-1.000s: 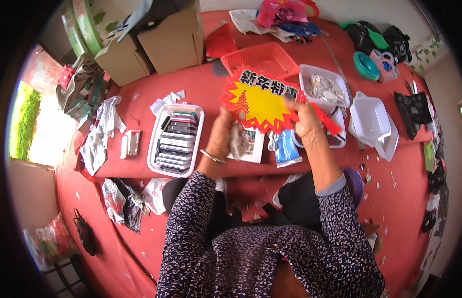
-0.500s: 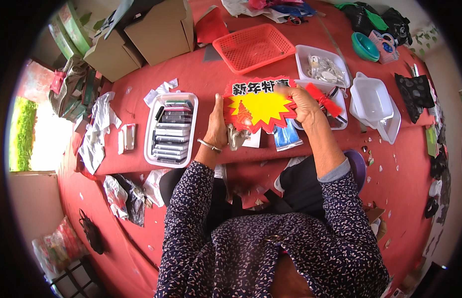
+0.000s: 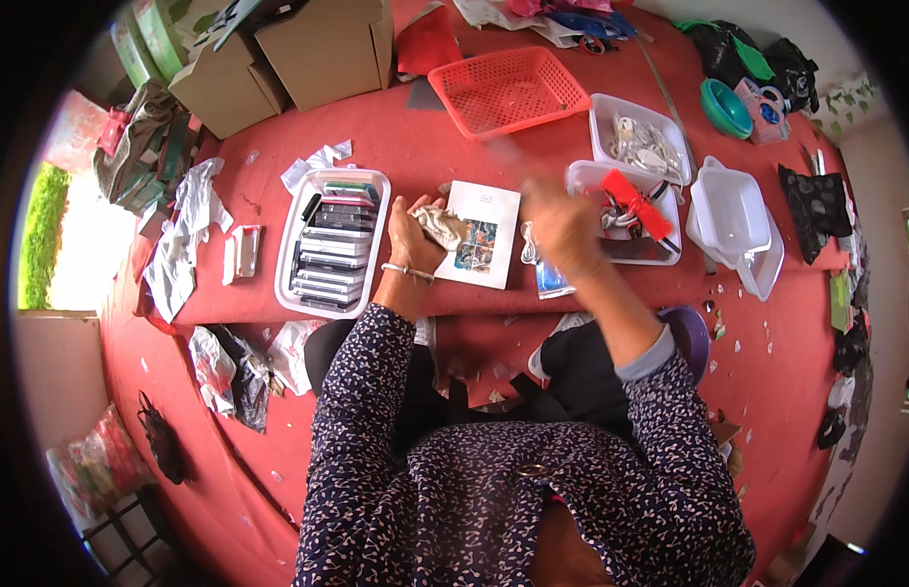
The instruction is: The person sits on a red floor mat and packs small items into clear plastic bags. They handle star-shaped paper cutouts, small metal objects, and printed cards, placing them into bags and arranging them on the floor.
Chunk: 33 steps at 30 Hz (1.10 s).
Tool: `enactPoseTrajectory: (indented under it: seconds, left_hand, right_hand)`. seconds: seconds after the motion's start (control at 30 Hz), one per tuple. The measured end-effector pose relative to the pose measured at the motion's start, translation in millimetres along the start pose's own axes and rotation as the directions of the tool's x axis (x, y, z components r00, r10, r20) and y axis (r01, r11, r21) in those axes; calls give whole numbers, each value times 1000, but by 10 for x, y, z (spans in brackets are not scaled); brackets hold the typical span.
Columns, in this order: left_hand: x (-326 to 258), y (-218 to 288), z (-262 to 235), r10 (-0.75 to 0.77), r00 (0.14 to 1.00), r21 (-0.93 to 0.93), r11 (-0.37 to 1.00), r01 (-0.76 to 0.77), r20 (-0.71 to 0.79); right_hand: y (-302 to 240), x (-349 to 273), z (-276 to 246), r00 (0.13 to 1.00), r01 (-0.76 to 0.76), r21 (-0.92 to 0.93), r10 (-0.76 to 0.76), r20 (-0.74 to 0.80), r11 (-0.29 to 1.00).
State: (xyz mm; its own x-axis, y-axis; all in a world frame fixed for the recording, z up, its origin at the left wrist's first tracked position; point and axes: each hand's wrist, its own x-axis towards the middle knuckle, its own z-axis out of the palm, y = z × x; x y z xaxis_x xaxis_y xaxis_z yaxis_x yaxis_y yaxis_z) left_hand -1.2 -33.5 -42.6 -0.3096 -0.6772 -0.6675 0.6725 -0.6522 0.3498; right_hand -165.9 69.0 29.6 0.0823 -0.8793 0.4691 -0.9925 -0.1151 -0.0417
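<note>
My left hand [image 3: 405, 247] is cupped around a crumpled beige cloth [image 3: 441, 227], its fingers curled over the cloth's edge. Touching or just beside it, a white booklet [image 3: 486, 203] with small coloured pictures lies on the red cover. Over the right of the booklet, my right hand [image 3: 564, 235] is smeared by motion, so its fingers and anything in them cannot be made out. Partly under that wrist is a blue packet [image 3: 554, 281], with a small white cable [image 3: 529, 245] near it. Left of my left hand stands a white tray [image 3: 292, 240] of thin flat cases.
At the right, a white tray [image 3: 630, 260] holds a red ribbon [image 3: 642, 202] and dark items; another white tray [image 3: 597, 122] behind holds cables. Nested white containers [image 3: 733, 201] stand further right. A red mesh basket [image 3: 508, 93] and cardboard boxes [image 3: 327, 54] are at the back.
The red and yellow starburst sign held between both hands is out of sight, uncovering the booklet. My right hand has moved slightly left and down. The cloth now shows in my left hand.
</note>
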Motion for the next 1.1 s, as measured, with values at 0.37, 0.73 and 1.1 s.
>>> enactPoseTrajectory:
  seconds: [0.37,0.73,1.1]
  left_hand:
    - [-34,237,-173,53,968,59,996,-70,244]
    - [-78,47,11,-100,973,82,993,85,209]
    - [-328,-149,97,-432,770,97,892,442,470]
  right_hand:
    - [-686,-60,-97,886,455,28,-449,-115,890]
    - [203,215,-258,690,-145,985,704,166,-90]
    - [-79,234,-42,619,-239,884,638,458,-402]
